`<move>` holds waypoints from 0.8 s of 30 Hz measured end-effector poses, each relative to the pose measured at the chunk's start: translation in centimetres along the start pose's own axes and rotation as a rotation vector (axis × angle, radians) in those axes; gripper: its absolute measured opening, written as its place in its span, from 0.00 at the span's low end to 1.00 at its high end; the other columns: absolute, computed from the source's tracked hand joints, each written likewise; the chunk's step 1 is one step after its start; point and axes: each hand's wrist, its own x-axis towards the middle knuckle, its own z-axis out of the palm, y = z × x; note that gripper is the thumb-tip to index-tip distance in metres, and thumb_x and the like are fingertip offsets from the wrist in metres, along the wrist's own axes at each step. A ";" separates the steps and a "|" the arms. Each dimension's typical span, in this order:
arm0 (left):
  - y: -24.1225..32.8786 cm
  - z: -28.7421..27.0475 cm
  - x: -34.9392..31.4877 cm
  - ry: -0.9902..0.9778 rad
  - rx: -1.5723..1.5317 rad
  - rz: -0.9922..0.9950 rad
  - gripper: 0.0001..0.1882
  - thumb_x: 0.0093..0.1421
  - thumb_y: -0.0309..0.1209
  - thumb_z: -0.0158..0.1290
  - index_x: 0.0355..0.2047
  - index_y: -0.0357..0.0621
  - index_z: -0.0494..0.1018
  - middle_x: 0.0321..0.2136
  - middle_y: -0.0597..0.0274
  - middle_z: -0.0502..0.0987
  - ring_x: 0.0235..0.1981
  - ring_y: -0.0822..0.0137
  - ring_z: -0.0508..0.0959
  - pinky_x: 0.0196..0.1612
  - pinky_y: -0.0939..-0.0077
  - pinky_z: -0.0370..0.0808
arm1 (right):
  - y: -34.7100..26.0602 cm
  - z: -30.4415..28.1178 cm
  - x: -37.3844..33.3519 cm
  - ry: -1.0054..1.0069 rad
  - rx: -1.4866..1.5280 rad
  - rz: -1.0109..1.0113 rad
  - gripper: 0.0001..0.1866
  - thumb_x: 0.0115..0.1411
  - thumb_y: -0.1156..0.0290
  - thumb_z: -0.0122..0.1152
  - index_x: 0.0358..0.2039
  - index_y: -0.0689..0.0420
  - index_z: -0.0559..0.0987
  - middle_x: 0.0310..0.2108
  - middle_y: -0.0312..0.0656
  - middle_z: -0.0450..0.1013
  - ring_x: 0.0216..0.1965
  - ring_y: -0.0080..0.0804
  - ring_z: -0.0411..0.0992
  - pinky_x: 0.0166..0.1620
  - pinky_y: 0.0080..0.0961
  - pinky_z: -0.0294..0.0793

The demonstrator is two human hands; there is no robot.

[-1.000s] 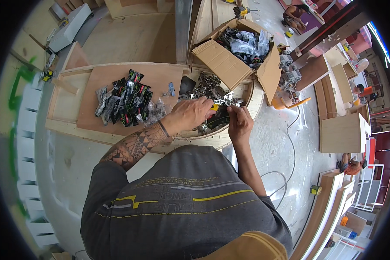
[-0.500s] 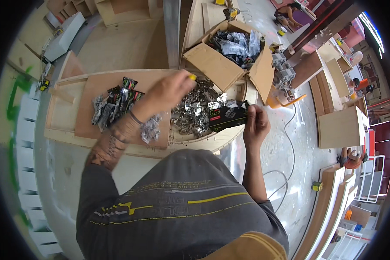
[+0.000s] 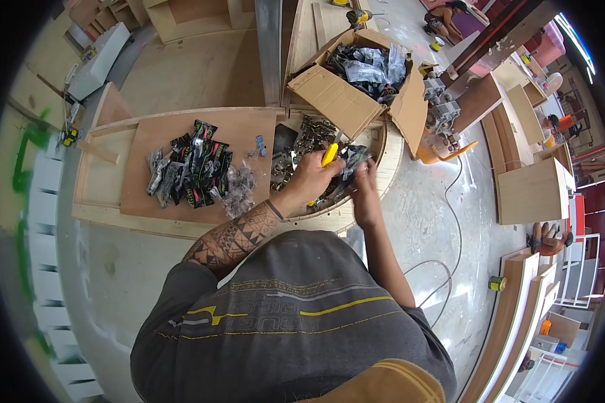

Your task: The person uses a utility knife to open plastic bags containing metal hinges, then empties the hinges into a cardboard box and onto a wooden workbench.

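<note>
My left hand (image 3: 304,183) is closed around a yellow utility knife (image 3: 329,155), held over a curved wooden tray. Beside it, my right hand (image 3: 366,198), slightly blurred, grips a black plastic packet (image 3: 349,176). The left fingertips are right at the packet; whether they touch it I cannot tell. A heap of shiny metal hinges (image 3: 316,134) lies in the tray beneath and beyond my hands. Several black packets (image 3: 198,164) are piled on a brown board to the left. Crumpled clear plastic bags (image 3: 240,191) lie at that pile's right side.
Past the hinges stands an open cardboard box (image 3: 336,101) full of plastic packets. A grey post (image 3: 269,54) rises behind the board. An orange-handled container (image 3: 433,151) with metal parts is right of the box. A hose (image 3: 456,221) crosses the floor; other people crouch farther off.
My left hand has moved right and nearer to me with the knife, toward the packet. My right hand has come left, and the packet is now bunched between both hands.
</note>
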 end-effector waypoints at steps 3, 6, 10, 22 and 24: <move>-1.6 1.3 -0.4 -0.057 -0.361 -0.181 0.09 0.72 0.37 0.55 0.37 0.47 0.72 0.19 0.78 0.65 0.17 0.84 0.64 0.19 0.81 0.61 | 3.0 1.9 -0.2 0.003 0.043 -0.030 0.27 0.73 0.52 0.59 0.58 0.61 0.65 0.47 0.42 0.73 0.46 0.25 0.70 0.50 0.30 0.74; -1.0 1.1 -1.0 -0.056 -0.635 -0.419 0.06 0.72 0.33 0.54 0.37 0.48 0.72 0.19 0.79 0.65 0.16 0.84 0.64 0.18 0.81 0.60 | 3.6 2.0 0.3 0.022 -0.048 -0.076 0.21 0.73 0.53 0.60 0.46 0.60 0.69 0.38 0.39 0.71 0.41 0.23 0.68 0.45 0.29 0.72; -3.9 0.3 0.0 0.156 -0.419 -0.339 0.05 0.69 0.32 0.56 0.41 0.47 0.73 0.21 0.77 0.67 0.16 0.83 0.64 0.19 0.81 0.62 | 5.2 1.7 1.0 0.192 -0.343 -0.274 0.17 0.73 0.60 0.55 0.34 0.61 0.66 0.30 0.39 0.63 0.34 0.27 0.61 0.39 0.31 0.65; -5.0 -3.8 0.5 0.225 0.330 0.037 0.10 0.65 0.32 0.58 0.40 0.36 0.79 0.30 0.46 0.82 0.33 0.50 0.83 0.39 0.59 0.78 | 7.1 -0.3 2.0 -0.171 0.334 0.308 0.24 0.76 0.46 0.45 0.44 0.53 0.79 0.37 0.35 0.76 0.35 0.24 0.71 0.40 0.23 0.73; -2.0 -3.9 -0.3 0.298 0.352 0.210 0.11 0.65 0.32 0.59 0.40 0.36 0.79 0.29 0.47 0.82 0.33 0.51 0.83 0.39 0.60 0.78 | 7.5 -0.1 2.5 -0.073 0.409 0.307 0.27 0.78 0.45 0.42 0.54 0.56 0.76 0.46 0.38 0.76 0.44 0.24 0.73 0.49 0.24 0.74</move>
